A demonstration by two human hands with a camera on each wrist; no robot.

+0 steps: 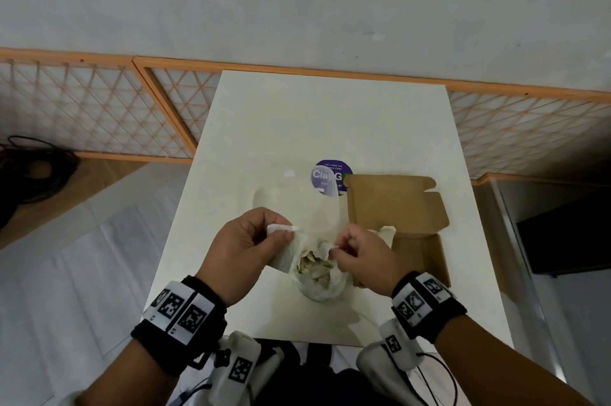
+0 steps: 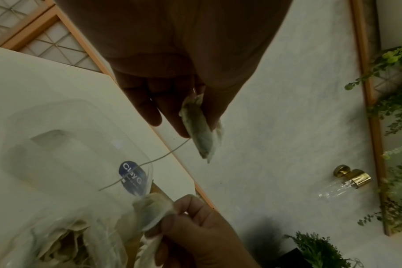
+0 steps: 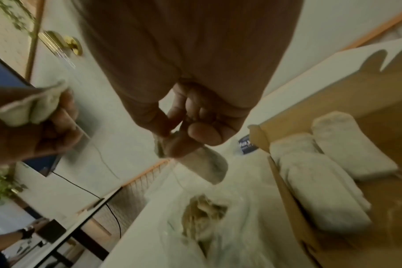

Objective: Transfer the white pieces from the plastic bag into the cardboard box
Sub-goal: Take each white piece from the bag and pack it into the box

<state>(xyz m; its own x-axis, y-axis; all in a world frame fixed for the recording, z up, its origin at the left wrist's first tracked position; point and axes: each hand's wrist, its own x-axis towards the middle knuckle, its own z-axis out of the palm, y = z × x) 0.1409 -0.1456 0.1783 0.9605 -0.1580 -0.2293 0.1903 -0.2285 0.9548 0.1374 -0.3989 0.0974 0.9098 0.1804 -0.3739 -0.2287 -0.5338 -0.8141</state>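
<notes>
Both hands hover over the open clear plastic bag (image 1: 291, 197) on the white table (image 1: 330, 114). My left hand (image 1: 285, 233) pinches one rolled white piece (image 1: 281, 228), also visible in the left wrist view as a white piece (image 2: 200, 130). My right hand (image 1: 337, 248) pinches another white piece (image 3: 204, 165) just above the bag's mouth. Several crumpled white pieces (image 1: 315, 268) lie inside the bag. The open cardboard box (image 1: 396, 207) stands to the right, holding three rolled white pieces (image 3: 321, 190).
A round purple sticker (image 1: 332, 174) lies on the table behind the bag, beside the box's raised lid. An orange lattice fence (image 1: 99, 108) runs behind the table. Black cables (image 1: 33, 171) lie on the floor at left.
</notes>
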